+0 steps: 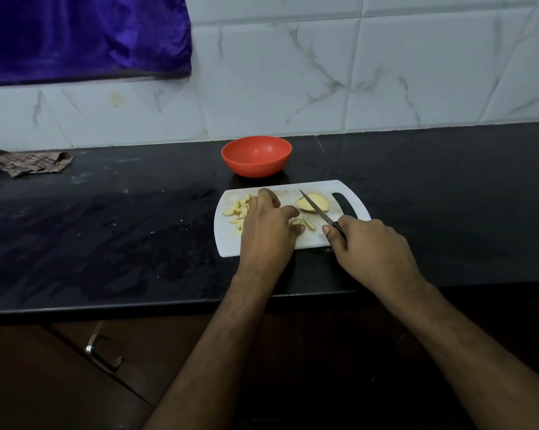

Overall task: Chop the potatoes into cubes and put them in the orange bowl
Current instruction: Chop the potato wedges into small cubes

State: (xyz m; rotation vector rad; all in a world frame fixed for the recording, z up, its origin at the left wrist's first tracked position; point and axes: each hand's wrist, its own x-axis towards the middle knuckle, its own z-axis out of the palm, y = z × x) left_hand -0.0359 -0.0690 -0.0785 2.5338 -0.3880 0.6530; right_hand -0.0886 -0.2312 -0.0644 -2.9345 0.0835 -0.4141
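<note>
Head view: right grip [365, 243] clasps the knife [319, 211] — blade across the potato half [312, 202] — left grip [269, 223] curled over cut pieces [238, 209].

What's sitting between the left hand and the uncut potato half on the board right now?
In the head view, only bare white cutting board separates the left hand from the potato half; the knife blade lies across the potato's right side.

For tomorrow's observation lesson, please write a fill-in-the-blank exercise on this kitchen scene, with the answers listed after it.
1. The right hand grips a ____.
2. The bowl behind the cutting board is coloured ____.
3. The potato pieces lie on the ____, under the left hand.
4. The uncut potato half lies to the ____ of the blade.

Answers: knife; orange; cutting board; right
</note>
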